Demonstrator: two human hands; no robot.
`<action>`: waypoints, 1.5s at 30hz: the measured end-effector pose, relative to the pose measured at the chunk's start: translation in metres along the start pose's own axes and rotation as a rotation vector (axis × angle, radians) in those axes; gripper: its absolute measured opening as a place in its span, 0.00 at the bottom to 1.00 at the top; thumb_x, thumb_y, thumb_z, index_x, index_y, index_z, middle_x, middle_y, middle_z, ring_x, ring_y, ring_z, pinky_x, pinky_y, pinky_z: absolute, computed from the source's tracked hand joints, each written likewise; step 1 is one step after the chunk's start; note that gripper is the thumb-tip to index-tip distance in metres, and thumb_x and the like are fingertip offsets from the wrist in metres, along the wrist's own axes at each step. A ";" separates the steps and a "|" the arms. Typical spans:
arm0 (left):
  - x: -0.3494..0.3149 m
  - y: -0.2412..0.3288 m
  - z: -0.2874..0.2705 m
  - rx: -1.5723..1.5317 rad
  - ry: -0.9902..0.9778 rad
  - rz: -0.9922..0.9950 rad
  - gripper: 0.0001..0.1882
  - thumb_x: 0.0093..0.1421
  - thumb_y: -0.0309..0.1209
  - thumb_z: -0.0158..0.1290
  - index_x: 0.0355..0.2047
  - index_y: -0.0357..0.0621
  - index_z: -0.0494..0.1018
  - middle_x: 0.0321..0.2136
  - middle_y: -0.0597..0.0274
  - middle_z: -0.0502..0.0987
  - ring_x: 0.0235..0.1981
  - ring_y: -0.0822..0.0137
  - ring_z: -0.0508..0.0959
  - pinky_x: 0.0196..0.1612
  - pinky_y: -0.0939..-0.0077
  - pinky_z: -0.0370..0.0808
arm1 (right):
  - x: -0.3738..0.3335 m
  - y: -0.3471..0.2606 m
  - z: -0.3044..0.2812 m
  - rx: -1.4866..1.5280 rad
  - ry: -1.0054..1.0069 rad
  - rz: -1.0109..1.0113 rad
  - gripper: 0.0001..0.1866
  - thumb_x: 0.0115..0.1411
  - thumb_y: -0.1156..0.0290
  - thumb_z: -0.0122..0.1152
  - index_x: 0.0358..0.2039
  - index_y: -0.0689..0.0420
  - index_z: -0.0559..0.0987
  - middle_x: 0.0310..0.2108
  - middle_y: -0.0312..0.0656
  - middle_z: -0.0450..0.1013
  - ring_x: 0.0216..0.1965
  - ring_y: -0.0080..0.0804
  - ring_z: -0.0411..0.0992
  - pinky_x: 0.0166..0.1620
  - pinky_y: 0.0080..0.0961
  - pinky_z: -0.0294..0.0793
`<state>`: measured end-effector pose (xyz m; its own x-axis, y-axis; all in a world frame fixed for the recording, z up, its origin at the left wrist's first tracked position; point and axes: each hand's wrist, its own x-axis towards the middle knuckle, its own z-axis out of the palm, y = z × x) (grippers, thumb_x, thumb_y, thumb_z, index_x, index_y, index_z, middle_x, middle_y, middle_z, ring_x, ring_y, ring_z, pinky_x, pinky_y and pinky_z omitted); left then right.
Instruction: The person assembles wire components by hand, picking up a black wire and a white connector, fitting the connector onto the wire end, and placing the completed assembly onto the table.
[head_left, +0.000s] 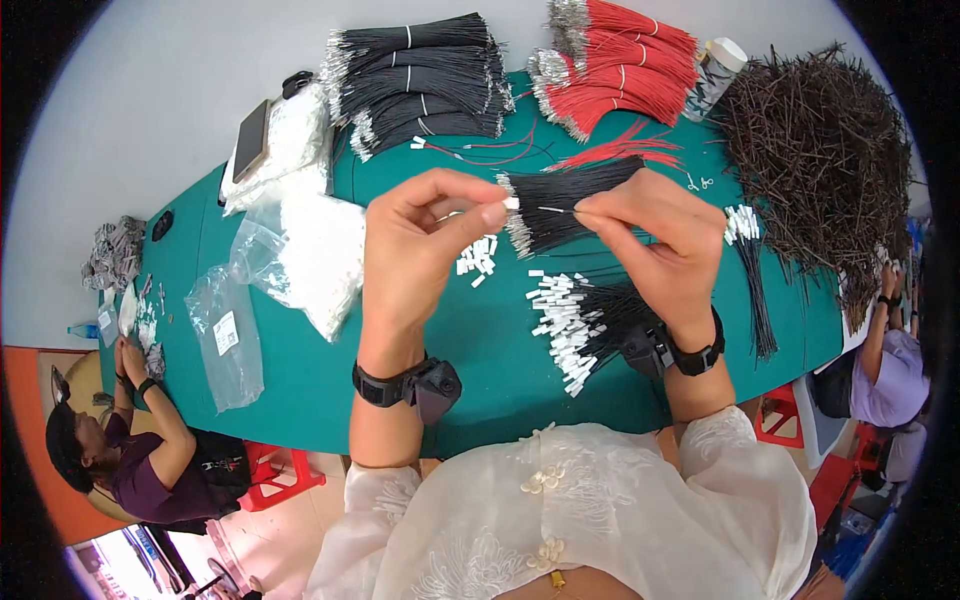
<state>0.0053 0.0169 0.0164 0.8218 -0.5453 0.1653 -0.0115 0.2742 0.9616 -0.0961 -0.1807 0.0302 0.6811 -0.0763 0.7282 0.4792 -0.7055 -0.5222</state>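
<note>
Between thumb and forefinger of my left hand (425, 235) is a small white connector housing (512, 203). My right hand (655, 235) pinches a thin black wire (572, 211) with a silvery terminal tip that points at the housing; a short gap separates the two. Beneath the hands lies a bundle of loose black wires (570, 190) with metal ends at its left. A little pile of loose white housings (478, 262) sits just right of my left wrist. Nearer me, black wires fitted with white housings (562, 325) form a heap under my right wrist.
Tied black wire bundles (415, 85) and red wire bundles (630, 65) line the back of the green table (310, 385). A large dark brown wire heap (820, 150) fills the right. White bags (315, 250) and a clear bag (225, 340) lie left. Other people sit at both ends.
</note>
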 end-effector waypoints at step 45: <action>-0.007 -0.010 0.021 0.179 0.042 0.004 0.06 0.56 0.19 0.63 0.34 0.34 0.80 0.31 0.61 0.83 0.30 0.80 0.80 0.33 0.88 0.74 | -0.010 0.001 0.017 0.137 -0.018 0.245 0.04 0.53 0.81 0.67 0.31 0.65 0.83 0.24 0.40 0.77 0.23 0.23 0.72 0.27 0.17 0.69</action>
<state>-0.0122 0.0013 0.0098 0.8447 -0.5096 0.1637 -0.1129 0.1293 0.9852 -0.0933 -0.1680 0.0146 0.7954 -0.2195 0.5649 0.3683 -0.5653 -0.7381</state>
